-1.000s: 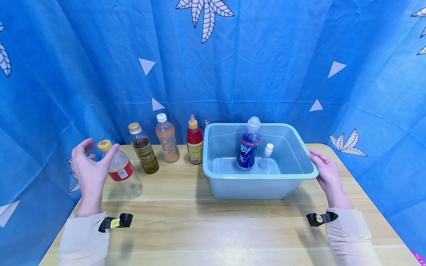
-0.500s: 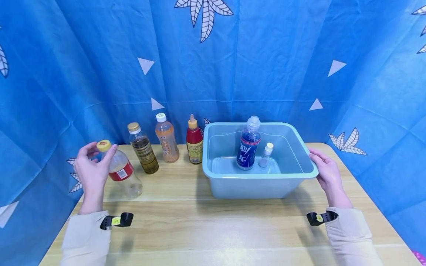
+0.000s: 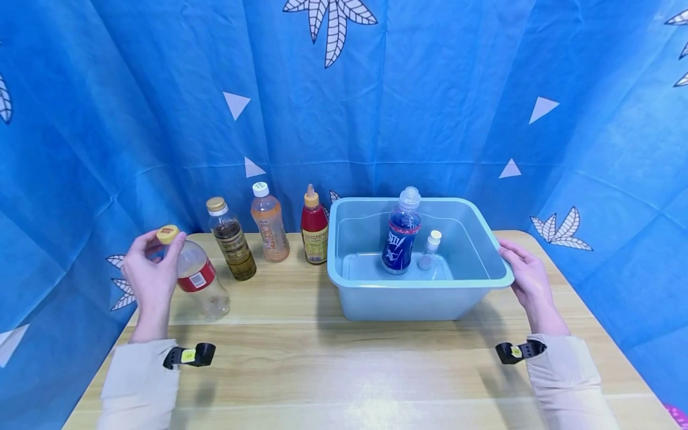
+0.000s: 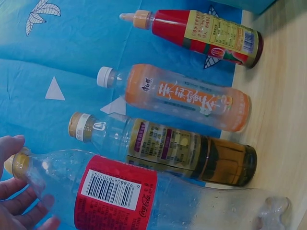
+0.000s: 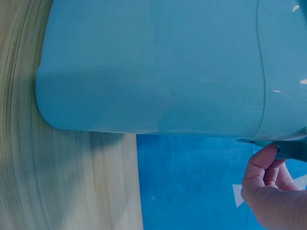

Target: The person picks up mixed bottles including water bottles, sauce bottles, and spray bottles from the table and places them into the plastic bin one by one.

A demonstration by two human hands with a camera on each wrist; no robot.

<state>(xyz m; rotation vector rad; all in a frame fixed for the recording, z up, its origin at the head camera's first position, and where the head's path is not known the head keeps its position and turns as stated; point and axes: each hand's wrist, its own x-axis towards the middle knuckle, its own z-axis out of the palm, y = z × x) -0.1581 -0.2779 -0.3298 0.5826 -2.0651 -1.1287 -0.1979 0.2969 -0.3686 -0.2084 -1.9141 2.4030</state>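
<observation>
My left hand (image 3: 153, 278) pinches the yellow cap of a clear Coca-Cola bottle (image 3: 203, 292) that stands upright on the table. In the left wrist view the thumb lies on one side of the yellow cap (image 4: 20, 165) and the fingers on the other; the red label carries a barcode. At the right, my right hand (image 3: 529, 283) grips the side rim of a light blue plastic bin (image 3: 398, 304). A blue-labelled drink bottle (image 3: 400, 242) and a small clear bottle with a white cap (image 3: 429, 254) stand inside the bin.
Between the Coca-Cola bottle and the bin stand a bottle of dark liquid (image 3: 234, 248), an orange drink bottle (image 3: 271, 227) and a red sauce bottle (image 3: 314, 230). A blue patterned curtain (image 3: 430, 89) hangs behind the wooden table (image 3: 344, 370).
My left hand has moved slightly right, and its thumb and fingers have closed in on the Coca-Cola bottle's cap. The right hand and the bin stay as they were.
</observation>
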